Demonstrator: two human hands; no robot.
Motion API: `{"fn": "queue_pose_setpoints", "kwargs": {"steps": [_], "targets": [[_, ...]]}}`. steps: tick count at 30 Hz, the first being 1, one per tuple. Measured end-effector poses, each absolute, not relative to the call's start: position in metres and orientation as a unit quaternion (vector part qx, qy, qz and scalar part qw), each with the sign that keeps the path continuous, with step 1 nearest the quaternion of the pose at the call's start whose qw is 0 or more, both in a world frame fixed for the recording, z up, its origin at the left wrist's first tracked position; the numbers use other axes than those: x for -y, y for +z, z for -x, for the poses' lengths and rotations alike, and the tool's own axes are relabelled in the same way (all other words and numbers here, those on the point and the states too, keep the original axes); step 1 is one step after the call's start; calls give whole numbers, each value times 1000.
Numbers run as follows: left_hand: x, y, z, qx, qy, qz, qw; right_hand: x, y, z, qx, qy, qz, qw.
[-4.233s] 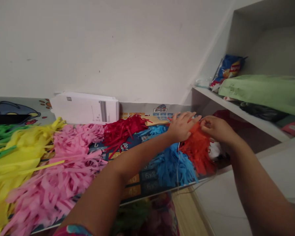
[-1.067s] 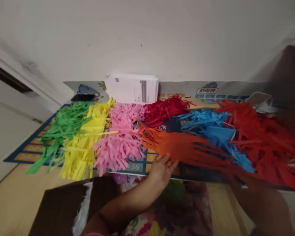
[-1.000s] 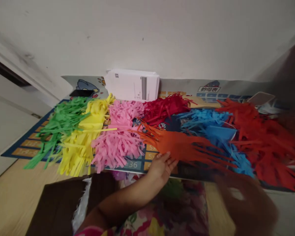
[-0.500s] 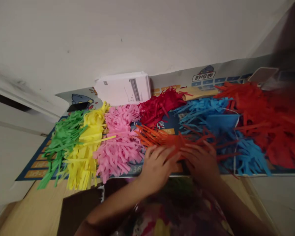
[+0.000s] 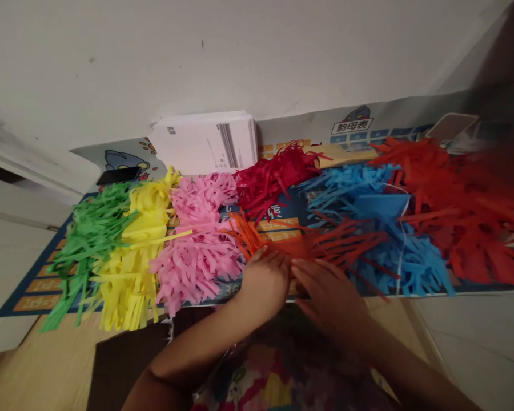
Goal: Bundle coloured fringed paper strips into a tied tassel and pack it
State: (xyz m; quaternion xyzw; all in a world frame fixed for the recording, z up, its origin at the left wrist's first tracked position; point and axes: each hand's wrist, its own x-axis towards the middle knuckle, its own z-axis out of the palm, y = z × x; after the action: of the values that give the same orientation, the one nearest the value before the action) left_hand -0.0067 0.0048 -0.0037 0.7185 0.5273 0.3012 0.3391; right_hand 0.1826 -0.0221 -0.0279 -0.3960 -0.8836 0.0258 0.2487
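An orange fringed paper piece [image 5: 308,242] lies across the printed mat [image 5: 34,285] between the pink and blue fringe piles. My left hand [image 5: 263,281] rests on its near middle with the fingers curled and pressed on the paper. My right hand [image 5: 329,288] lies beside it, fingers laid flat on the same piece, touching the left hand's fingertips. Pink fringe [image 5: 197,251] sits just left of my left hand. Blue fringe [image 5: 385,240] lies under the orange strips on the right.
Green fringe [image 5: 85,240], yellow fringe [image 5: 137,251], dark red fringe [image 5: 274,177] and a big orange-red pile [image 5: 466,211] line the mat. A white paper stack [image 5: 205,142] leans on the wall. A brown box [image 5: 124,365] stands on the floor below.
The orange piece was carried from the right pile to the mat's middle. My right hand came in beside the left; both now press the piece, gathered narrower than a second ago.
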Motion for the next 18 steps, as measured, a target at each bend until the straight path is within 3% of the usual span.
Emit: {"fn": "queue_pose_setpoints", "kwargs": {"steps": [4,10,18], "targets": [[-2,-8,25,-504,244,-763,324,-5,-52,-195,859,113,460,195],[-1,-20,54,-524,228,-766,295,-25,-45,-215,833,200,478,193],[-22,-27,30,-652,133,-731,149,-55,-43,-188,800,134,580,80]]}}
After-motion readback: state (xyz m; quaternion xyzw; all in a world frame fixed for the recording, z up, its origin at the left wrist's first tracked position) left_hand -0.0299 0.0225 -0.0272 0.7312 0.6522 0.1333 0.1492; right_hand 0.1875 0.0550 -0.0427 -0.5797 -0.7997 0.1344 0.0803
